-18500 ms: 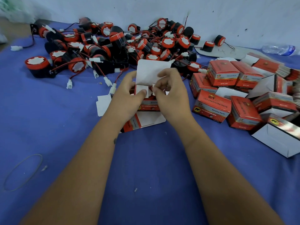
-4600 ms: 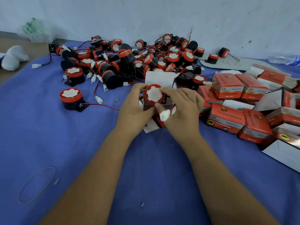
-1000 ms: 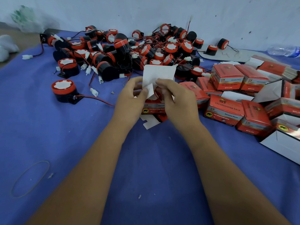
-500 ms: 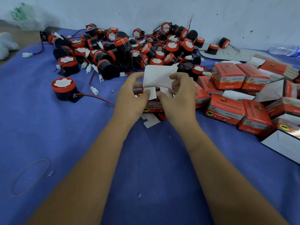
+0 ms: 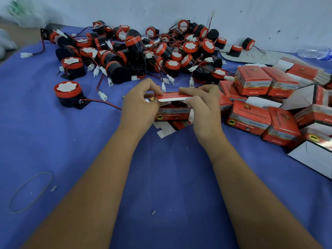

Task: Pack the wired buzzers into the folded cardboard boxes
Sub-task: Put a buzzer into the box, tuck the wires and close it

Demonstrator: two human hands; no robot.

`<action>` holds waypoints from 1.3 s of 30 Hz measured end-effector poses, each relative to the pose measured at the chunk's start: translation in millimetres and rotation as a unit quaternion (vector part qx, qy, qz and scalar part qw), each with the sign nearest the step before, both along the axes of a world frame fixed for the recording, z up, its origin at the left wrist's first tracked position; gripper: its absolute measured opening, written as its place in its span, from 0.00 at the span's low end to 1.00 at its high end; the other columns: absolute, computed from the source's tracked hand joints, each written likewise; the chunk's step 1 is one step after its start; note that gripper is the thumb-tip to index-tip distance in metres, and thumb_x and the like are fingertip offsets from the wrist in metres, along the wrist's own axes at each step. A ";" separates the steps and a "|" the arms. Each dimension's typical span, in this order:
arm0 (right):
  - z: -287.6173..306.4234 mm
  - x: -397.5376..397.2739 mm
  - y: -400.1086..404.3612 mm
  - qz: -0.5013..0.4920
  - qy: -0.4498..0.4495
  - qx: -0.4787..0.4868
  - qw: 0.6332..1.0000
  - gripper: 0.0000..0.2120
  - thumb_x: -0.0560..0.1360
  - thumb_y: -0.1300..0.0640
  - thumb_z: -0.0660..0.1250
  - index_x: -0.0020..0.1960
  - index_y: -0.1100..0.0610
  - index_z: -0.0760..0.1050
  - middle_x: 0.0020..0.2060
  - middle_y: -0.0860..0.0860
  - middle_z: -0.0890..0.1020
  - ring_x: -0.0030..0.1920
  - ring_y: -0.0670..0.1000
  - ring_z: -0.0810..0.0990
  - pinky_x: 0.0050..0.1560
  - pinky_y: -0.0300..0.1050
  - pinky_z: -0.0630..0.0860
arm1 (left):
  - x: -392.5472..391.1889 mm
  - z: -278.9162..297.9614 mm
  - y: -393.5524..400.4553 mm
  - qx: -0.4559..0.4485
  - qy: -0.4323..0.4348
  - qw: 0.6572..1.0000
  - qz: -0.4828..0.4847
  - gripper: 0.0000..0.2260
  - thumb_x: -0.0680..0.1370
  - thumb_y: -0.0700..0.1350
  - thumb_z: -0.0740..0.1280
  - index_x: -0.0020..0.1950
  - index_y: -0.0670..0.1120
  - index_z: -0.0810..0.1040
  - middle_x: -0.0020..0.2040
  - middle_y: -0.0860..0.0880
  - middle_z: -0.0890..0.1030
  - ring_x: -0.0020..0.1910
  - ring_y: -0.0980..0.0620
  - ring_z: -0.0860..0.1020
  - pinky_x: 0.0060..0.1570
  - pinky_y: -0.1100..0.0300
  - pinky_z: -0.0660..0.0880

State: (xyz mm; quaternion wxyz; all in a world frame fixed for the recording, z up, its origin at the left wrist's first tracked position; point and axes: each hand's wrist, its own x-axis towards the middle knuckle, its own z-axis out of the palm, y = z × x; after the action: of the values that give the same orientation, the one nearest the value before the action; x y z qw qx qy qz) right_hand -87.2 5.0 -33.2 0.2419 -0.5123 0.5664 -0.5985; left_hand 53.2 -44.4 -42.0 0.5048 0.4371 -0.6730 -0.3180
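A blue cloth (image 5: 161,177), matte and faintly wrinkled, covered the whole work surface up to a pale wall. At the far side lay a tangled heap of buzzers (image 5: 143,49): short black cylinders with red caps and white scalloped faces, trailing red and black wires with white plugs (too many and too overlapped to count). One lone buzzer (image 5: 69,95) stood apart at the left. On the right sat glossy red closed boxes (image 5: 249,116), at least six readable, beside a stack of flat blanks (image 5: 309,72). One thin rubber band (image 5: 30,192) lay near the left edge. At centre, the open box (image 5: 173,112) rested on the cloth. The left hand (image 5: 140,106) and right hand (image 5: 203,108) each pinched an end of its lid flap (image 5: 170,96), which was folded nearly level over the opening.
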 end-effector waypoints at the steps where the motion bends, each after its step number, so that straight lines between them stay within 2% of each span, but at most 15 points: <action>1: 0.3 0.3 0.9 0.007 -0.002 -0.006 1.000 0.14 0.72 0.54 0.59 0.48 0.48 0.82 0.53 0.46 0.71 0.57 0.45 0.73 0.59 0.46 0.76 | 2.7 -0.3 -2.0 -0.004 0.007 1.000 -0.001 0.14 0.77 0.36 0.68 0.39 0.54 0.75 0.48 0.60 0.80 0.52 0.62 0.79 0.39 0.67 0.77; 3: 1.0 0.6 2.0 0.037 -0.020 0.003 0.999 0.13 0.74 0.54 0.62 0.40 0.40 0.82 0.57 0.49 0.72 0.59 0.49 0.74 0.61 0.53 0.75 | 8.9 0.4 -5.5 -0.001 0.017 1.000 -0.016 0.12 0.77 0.35 0.69 0.39 0.50 0.77 0.50 0.56 0.81 0.54 0.59 0.79 0.44 0.65 0.79; 4: 0.9 -0.4 1.6 0.048 -0.025 0.019 0.998 0.14 0.76 0.54 0.63 0.39 0.39 0.82 0.59 0.48 0.74 0.60 0.48 0.75 0.62 0.54 0.75 | 12.6 0.6 -7.2 0.010 0.019 0.999 -0.031 0.12 0.77 0.34 0.68 0.39 0.49 0.77 0.51 0.54 0.82 0.56 0.57 0.79 0.47 0.61 0.80; 7: -3.0 -7.7 -2.2 0.043 0.055 0.060 0.996 0.09 0.78 0.59 0.65 0.50 0.49 0.84 0.62 0.44 0.77 0.64 0.44 0.73 0.66 0.52 0.71 | 23.2 1.7 -8.9 0.047 0.000 0.996 -0.070 0.14 0.78 0.33 0.63 0.39 0.49 0.80 0.53 0.55 0.83 0.58 0.59 0.79 0.52 0.56 0.80; 10: -5.2 -12.0 -2.5 0.053 0.123 0.064 0.989 0.07 0.77 0.59 0.67 0.51 0.50 0.81 0.62 0.43 0.78 0.67 0.43 0.71 0.69 0.48 0.69 | 29.3 3.8 -5.3 0.080 -0.010 0.992 -0.096 0.11 0.77 0.42 0.64 0.38 0.53 0.81 0.55 0.60 0.83 0.57 0.66 0.77 0.53 0.61 0.76; 12: -4.6 -14.1 -1.5 0.071 0.133 0.072 0.986 0.06 0.77 0.59 0.67 0.51 0.50 0.79 0.63 0.44 0.77 0.65 0.42 0.72 0.65 0.43 0.72 | 29.9 4.5 -1.4 0.027 -0.104 0.989 -0.099 0.02 0.74 0.50 0.70 0.45 0.53 0.79 0.55 0.63 0.80 0.57 0.69 0.74 0.52 0.72 0.71; 15: -0.6 -24.7 -0.9 0.125 0.151 0.097 0.976 0.13 0.77 0.56 0.68 0.61 0.48 0.78 0.65 0.41 0.75 0.65 0.39 0.71 0.62 0.31 0.68 | 27.3 2.5 -1.2 -0.067 -0.222 0.968 -0.097 0.15 0.74 0.52 0.74 0.59 0.54 0.78 0.56 0.58 0.76 0.55 0.64 0.72 0.53 0.74 0.65; 17: 1.8 -31.1 -1.3 0.151 0.169 0.112 0.967 0.18 0.77 0.55 0.69 0.66 0.47 0.75 0.65 0.40 0.74 0.67 0.40 0.69 0.66 0.35 0.64 | 25.8 4.4 -0.7 -0.069 -0.219 0.969 -0.089 0.19 0.73 0.53 0.74 0.63 0.55 0.79 0.56 0.58 0.75 0.57 0.62 0.70 0.54 0.75 0.63; 19: 1.8 -31.8 -2.6 0.145 0.178 0.105 0.968 0.19 0.76 0.56 0.70 0.66 0.48 0.75 0.64 0.40 0.75 0.66 0.40 0.70 0.67 0.37 0.64 | 24.5 3.6 -1.4 -0.067 -0.212 0.973 -0.063 0.19 0.72 0.52 0.75 0.63 0.54 0.80 0.56 0.59 0.76 0.59 0.61 0.69 0.55 0.75 0.62; 24: 0.3 -27.1 -4.3 0.113 0.173 0.069 0.976 0.15 0.76 0.55 0.70 0.63 0.51 0.78 0.57 0.40 0.78 0.60 0.38 0.73 0.61 0.30 0.68 | 22.3 5.3 0.1 -0.053 -0.168 0.983 -0.053 0.14 0.74 0.51 0.73 0.60 0.55 0.82 0.54 0.60 0.79 0.59 0.59 0.75 0.59 0.66 0.70; 29: 1.9 -23.7 -2.9 0.091 0.136 0.053 0.985 0.13 0.77 0.55 0.69 0.61 0.53 0.80 0.56 0.45 0.81 0.59 0.44 0.78 0.62 0.47 0.75 | 22.1 8.3 2.1 -0.037 -0.107 0.992 -0.063 0.10 0.76 0.50 0.71 0.54 0.63 0.79 0.55 0.57 0.82 0.57 0.61 0.77 0.60 0.60 0.74; 32: 1.2 -19.6 -1.7 0.086 0.111 0.033 0.990 0.10 0.76 0.58 0.71 0.57 0.51 0.81 0.53 0.42 0.81 0.58 0.44 0.79 0.61 0.50 0.76 | 27.6 8.9 0.7 0.001 -0.072 0.993 -0.098 0.12 0.77 0.45 0.70 0.54 0.63 0.79 0.56 0.61 0.80 0.59 0.63 0.76 0.61 0.56 0.75; 34: -0.5 -17.0 -1.1 0.073 0.117 0.009 0.990 0.10 0.75 0.59 0.72 0.54 0.48 0.81 0.52 0.41 0.80 0.58 0.42 0.77 0.61 0.45 0.75 | 29.9 8.1 -0.6 0.013 -0.059 0.991 -0.116 0.14 0.78 0.42 0.70 0.55 0.61 0.80 0.59 0.60 0.79 0.62 0.64 0.75 0.63 0.54 0.75; 36: -3.5 -15.1 -1.2 0.034 0.170 -0.028 0.984 0.10 0.74 0.60 0.73 0.53 0.49 0.82 0.52 0.45 0.77 0.57 0.43 0.75 0.59 0.36 0.72 | 28.9 7.6 0.4 0.008 -0.047 0.992 -0.120 0.14 0.78 0.40 0.69 0.57 0.59 0.80 0.61 0.59 0.79 0.63 0.65 0.74 0.65 0.56 0.73; 39: -4.8 -14.0 -2.6 -0.013 0.251 -0.076 0.965 0.10 0.72 0.60 0.74 0.52 0.54 0.84 0.46 0.49 0.75 0.50 0.47 0.74 0.51 0.34 0.71 | 27.5 4.5 0.8 -0.031 -0.074 0.992 -0.101 0.14 0.78 0.41 0.70 0.58 0.59 0.80 0.61 0.62 0.77 0.65 0.62 0.73 0.68 0.57 0.70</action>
State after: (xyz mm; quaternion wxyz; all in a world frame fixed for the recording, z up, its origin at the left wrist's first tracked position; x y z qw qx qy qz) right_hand -101.1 2.4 -38.0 0.0446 -0.6558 0.5685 -0.4946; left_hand 80.7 -43.7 -37.5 0.4324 0.3730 -0.7588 -0.3133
